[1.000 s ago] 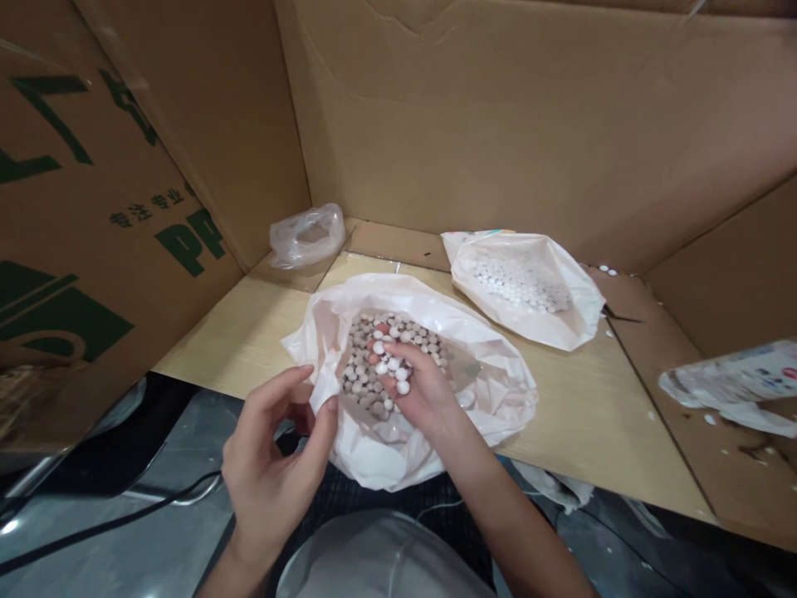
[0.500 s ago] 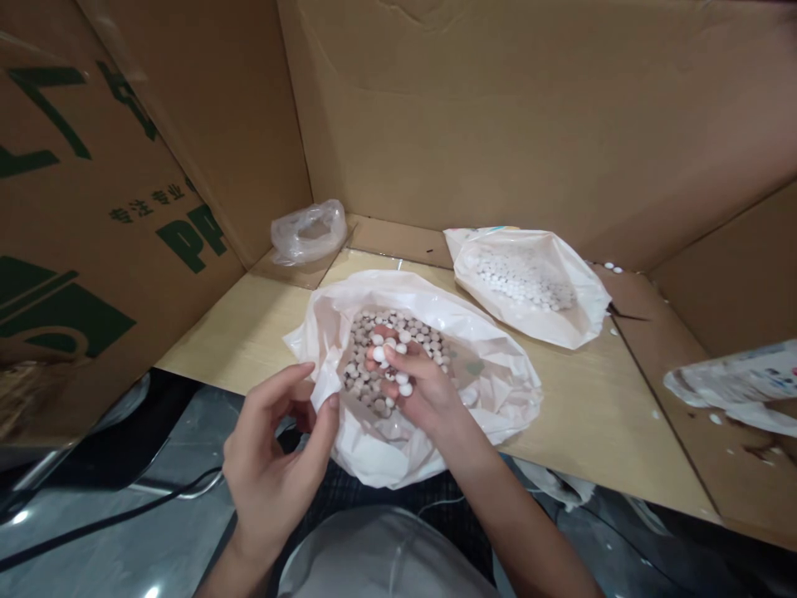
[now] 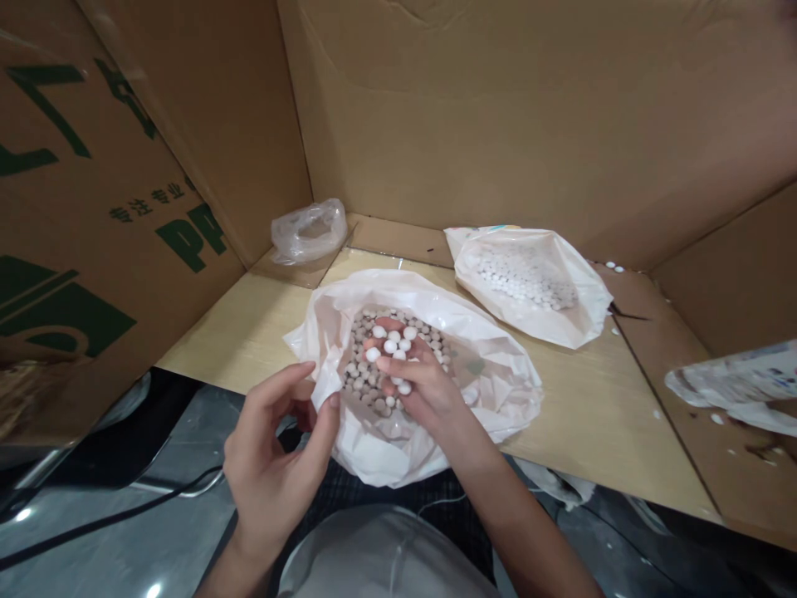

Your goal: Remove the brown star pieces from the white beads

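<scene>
An open white plastic bag (image 3: 507,394) lies in front of me with many small off-white balls (image 3: 364,375) inside. My left hand (image 3: 274,453) grips the near left part of its rim between thumb and fingers. Inside the mouth of the bag is my right hand (image 3: 432,390), palm up and cupped around several white balls (image 3: 391,345). Its thumb rests over the balls, which look whiter than those lying below. The fingertips are partly hidden by the balls.
Behind on the right lies a second white bag (image 3: 589,320) with white pellets. A clear plastic bag (image 3: 305,237) sits at the back left. Cardboard walls (image 3: 498,116) enclose the wooden tabletop (image 3: 598,423). A crumpled clear package (image 3: 735,378) lies right, near loose white bits.
The white balls in my right hand have shifted, spreading slightly over the fingers, and the thumb has moved a little left. My left hand keeps its hold on the bag.
</scene>
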Available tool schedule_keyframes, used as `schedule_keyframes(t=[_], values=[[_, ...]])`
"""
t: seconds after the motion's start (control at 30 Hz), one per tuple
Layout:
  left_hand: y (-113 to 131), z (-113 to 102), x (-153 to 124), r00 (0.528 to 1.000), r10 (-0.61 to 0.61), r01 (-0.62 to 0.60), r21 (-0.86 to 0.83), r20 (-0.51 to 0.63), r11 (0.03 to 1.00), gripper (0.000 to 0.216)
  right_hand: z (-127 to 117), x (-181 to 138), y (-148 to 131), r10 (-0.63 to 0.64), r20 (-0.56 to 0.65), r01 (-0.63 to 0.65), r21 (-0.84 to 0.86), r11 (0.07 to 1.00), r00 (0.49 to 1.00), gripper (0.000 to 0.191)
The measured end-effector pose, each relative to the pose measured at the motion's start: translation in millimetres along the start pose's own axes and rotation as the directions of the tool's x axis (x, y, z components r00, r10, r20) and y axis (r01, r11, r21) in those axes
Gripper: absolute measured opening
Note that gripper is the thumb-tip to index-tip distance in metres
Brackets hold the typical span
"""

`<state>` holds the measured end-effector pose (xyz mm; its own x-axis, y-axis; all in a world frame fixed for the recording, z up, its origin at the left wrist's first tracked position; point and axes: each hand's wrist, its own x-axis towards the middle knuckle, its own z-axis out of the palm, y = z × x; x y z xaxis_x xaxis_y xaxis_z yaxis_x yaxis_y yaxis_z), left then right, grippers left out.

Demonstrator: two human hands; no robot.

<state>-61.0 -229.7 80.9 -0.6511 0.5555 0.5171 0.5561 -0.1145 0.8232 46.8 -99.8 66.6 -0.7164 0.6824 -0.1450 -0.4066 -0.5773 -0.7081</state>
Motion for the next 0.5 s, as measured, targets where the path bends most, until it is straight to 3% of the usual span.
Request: schedule_keyframes(t=[0.3,0.5], values=[[0.2,-0.7,0.1,1.0,0.0,0.0,-0.004,-0.003,1.0,0.043,-2.0,1.7,0.2,0.001,-0.033,-0.002,-0.037,0.999,0.999,0.06],[-0.2,0.6,1.7,0.998,0.066,-0.066,-0.035,-0.005,0.997,0.045,1.9,1.4,-3.4,0.03,-0.056,-0.029,0.02,0.999,0.998,0.054]])
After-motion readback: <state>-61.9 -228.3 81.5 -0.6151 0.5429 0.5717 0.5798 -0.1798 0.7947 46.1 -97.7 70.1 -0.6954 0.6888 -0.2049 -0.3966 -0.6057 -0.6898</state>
